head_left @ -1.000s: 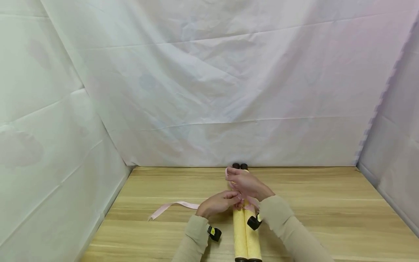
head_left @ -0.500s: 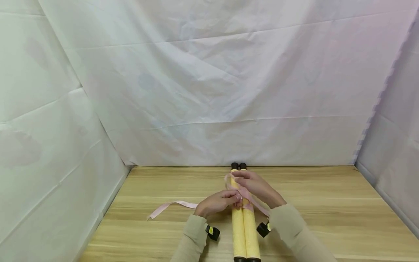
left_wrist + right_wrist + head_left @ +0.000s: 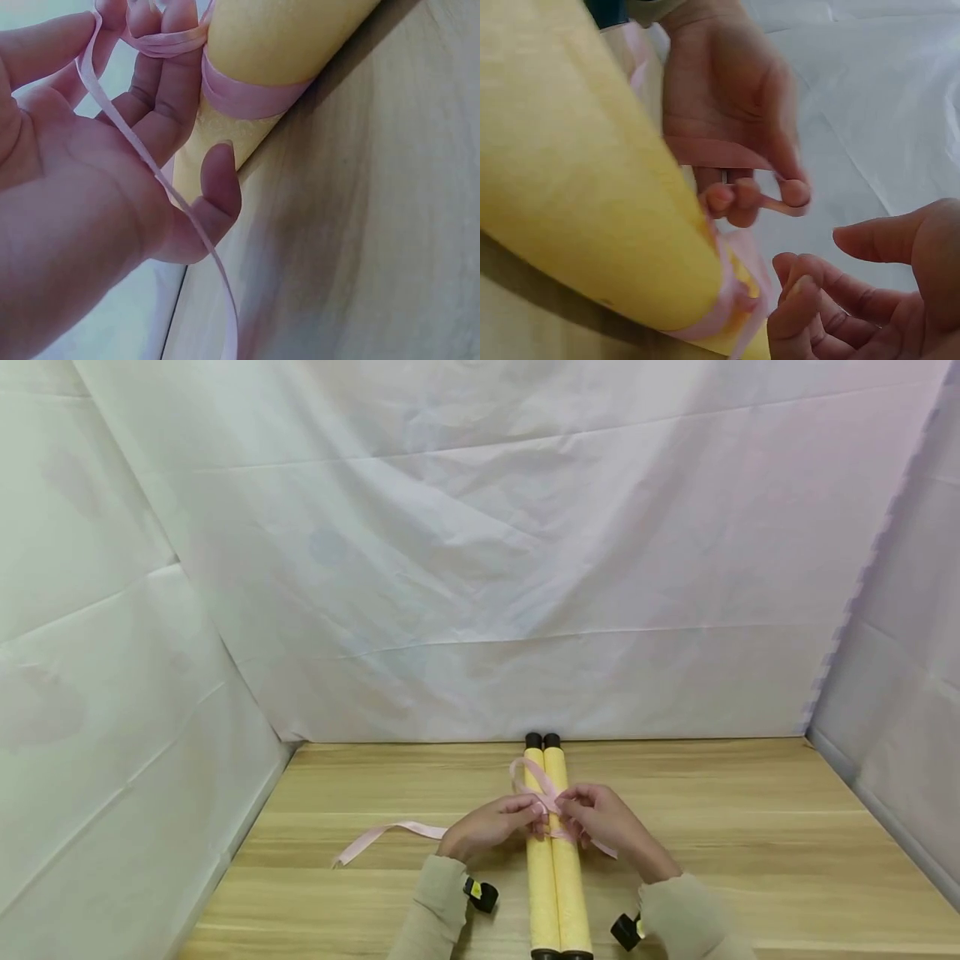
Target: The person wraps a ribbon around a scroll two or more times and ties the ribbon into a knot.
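Pink ribbon (image 3: pixel 251 97) round yellow tubes (image 3: pixel 542 881) is now pinched only by left hand (image 3: pixel 487 825), right hand (image 3: pixel 609 822), thumb and fingers apart, having been drawn nearer.

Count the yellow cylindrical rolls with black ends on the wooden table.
2. One yellow cylindrical roll lies on the left in the head view; the other lies alongside it on the right. No others show.

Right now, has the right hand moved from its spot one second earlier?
Yes: the right hand has moved right and toward the person, judged against the wooden table.
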The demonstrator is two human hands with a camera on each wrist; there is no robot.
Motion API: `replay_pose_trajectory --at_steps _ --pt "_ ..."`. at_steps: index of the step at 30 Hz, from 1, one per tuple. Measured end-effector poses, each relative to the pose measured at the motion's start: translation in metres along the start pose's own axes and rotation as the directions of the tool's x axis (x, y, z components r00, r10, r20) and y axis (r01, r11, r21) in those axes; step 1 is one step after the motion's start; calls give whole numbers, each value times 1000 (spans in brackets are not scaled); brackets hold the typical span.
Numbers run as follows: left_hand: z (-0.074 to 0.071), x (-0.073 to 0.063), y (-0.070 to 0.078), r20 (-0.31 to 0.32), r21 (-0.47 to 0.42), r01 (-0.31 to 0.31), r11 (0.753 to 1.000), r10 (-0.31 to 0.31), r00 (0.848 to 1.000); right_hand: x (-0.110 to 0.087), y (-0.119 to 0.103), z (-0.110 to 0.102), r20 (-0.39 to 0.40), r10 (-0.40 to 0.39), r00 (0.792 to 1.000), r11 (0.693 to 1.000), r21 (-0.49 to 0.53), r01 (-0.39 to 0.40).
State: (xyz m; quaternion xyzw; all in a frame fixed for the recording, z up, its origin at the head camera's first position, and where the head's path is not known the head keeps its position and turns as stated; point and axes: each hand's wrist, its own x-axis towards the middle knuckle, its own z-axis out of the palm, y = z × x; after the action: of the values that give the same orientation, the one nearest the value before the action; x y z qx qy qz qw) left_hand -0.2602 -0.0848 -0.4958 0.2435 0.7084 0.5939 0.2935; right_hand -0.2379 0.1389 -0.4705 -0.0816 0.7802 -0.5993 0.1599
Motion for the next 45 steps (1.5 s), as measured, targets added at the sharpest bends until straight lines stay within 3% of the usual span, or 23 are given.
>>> replay_pose_trajectory --at_steps 6,15,19,23,31,41,45 --pt "-1 -1 -1 -3 -11 -21 1000 21 1000 -4 3 8 19 -26 999 999 -33 27" --pt "-5 -3 -6 28 -149 -16 989 21 999 -9 -1 12 140 -8 990 998 70 -2" --pt "-6 -4 -7 6 -190 10 982 -9 1000 -9 -1 19 124 -21 992 996 91 10" --pt "-6 -5 -7 -8 -153 21 988 -23 1000 -8 1 27 63 -8 998 997 79 3" --pt "-7 -6 -4 40 -96 3 995 0 999 -6 6 35 -12 -25 1000 997 79 26" --pt "-7 -7 -1 60 -63 6 998 -2 998 -6 8 37 -40 -42 998 996 83 45" --pt "-8 -7 0 90 -28 -20 999 22 996 -6 7 36 -33 -32 999 996 84 34"
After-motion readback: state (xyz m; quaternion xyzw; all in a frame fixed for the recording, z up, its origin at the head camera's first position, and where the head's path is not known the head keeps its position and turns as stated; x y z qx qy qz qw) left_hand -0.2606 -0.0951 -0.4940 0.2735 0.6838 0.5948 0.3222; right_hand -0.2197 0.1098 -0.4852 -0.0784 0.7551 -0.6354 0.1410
